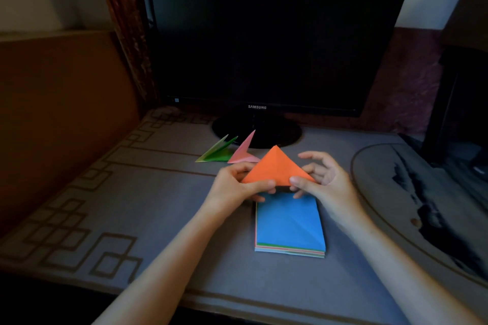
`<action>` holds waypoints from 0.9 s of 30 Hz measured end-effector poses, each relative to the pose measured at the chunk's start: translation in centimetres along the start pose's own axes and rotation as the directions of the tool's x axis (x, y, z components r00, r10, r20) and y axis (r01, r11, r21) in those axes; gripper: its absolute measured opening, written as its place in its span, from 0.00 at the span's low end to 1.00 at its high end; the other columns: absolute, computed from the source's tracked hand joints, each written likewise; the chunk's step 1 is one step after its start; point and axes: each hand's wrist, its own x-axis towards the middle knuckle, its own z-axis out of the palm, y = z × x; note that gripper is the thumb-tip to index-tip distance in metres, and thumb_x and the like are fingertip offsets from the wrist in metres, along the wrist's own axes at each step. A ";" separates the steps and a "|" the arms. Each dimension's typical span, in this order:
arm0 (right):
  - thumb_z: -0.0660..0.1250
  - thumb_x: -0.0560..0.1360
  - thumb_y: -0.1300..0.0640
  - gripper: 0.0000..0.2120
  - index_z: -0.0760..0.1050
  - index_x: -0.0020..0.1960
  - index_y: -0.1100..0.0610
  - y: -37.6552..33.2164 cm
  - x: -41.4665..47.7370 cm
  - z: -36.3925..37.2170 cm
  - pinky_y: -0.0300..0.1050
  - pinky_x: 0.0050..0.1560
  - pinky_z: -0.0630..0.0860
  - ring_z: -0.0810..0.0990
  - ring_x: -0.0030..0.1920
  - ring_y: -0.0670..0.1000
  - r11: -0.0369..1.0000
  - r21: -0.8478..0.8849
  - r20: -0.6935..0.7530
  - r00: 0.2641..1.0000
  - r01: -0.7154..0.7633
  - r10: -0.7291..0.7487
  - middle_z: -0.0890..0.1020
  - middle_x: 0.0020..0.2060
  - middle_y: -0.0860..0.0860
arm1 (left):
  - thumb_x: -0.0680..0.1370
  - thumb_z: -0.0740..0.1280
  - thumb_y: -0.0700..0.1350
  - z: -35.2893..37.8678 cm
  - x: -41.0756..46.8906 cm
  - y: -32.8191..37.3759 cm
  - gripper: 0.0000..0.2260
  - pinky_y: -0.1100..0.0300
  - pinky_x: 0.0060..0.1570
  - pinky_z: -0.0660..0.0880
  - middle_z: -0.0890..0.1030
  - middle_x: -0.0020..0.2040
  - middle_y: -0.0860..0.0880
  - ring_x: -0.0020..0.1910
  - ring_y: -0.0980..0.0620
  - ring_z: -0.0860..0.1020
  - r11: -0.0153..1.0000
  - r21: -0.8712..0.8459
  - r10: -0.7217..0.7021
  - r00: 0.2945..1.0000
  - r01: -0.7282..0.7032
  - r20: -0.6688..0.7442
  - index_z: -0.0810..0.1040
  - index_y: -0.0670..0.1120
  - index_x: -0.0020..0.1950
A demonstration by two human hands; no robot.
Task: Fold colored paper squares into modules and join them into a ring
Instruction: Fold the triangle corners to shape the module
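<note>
Both hands hold up an orange paper triangle [276,167] (point up). The left hand [235,187] pinches its bottom left edge, the right hand [323,182] the bottom right, other fingers loosely curled. Just below the fingers lies a paper stack [289,224], blue on top. Beyond the fingertips sit green [219,153] and pink [244,152] folded pieces.

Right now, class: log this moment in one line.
held: orange paper, triangle | left hand: pinches it | right hand: pinches it | behind: green module, pink module | paper stack: blue top

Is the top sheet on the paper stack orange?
No, the top sheet is blue; the left hand and right hand hold the orange paper.
</note>
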 end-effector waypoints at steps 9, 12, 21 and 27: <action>0.75 0.65 0.68 0.23 0.73 0.54 0.50 0.1 0.0 0.6 0.38 0.26 0.71 0.79 0.35 0.47 0.975 -0.192 0.063 0.990 -0.111 0.126 0.83 0.39 0.50 | 0.68 0.75 0.36 0.2 0.2 -0.8 0.07 0.61 0.36 0.79 0.83 0.37 0.46 0.38 0.51 0.83 0.975 0.182 0.125 0.992 -0.124 0.008 0.78 0.41 0.42; 0.75 0.65 0.69 0.19 0.75 0.50 0.52 0.2 0.0 0.8 0.38 0.25 0.72 0.80 0.32 0.47 0.971 -0.215 0.057 0.991 -0.103 0.118 0.83 0.36 0.50 | 0.67 0.76 0.36 0.2 0.2 -0.9 0.09 0.61 0.36 0.79 0.84 0.36 0.46 0.37 0.52 0.83 0.970 0.201 0.134 0.991 -0.133 0.008 0.78 0.38 0.43; 0.70 0.68 0.72 0.11 0.75 0.44 0.59 -0.4 -0.1 0.0 0.40 0.32 0.79 0.82 0.30 0.50 0.974 -0.210 0.120 0.987 -0.080 0.107 0.83 0.30 0.52 | 0.64 0.78 0.40 -0.6 0.6 -0.9 0.10 0.64 0.24 0.73 0.81 0.30 0.50 0.27 0.54 0.80 0.952 0.284 0.144 0.986 -0.116 -0.081 0.77 0.45 0.35; 0.68 0.68 0.73 0.10 0.75 0.45 0.61 -0.8 0.0 -0.4 0.40 0.33 0.80 0.83 0.30 0.52 0.990 -0.115 0.101 0.990 -0.083 0.095 0.83 0.32 0.56 | 0.70 0.72 0.33 -0.9 0.6 -0.6 0.06 0.64 0.34 0.78 0.83 0.32 0.48 0.32 0.54 0.82 0.993 0.052 0.108 0.992 -0.105 -0.065 0.78 0.41 0.42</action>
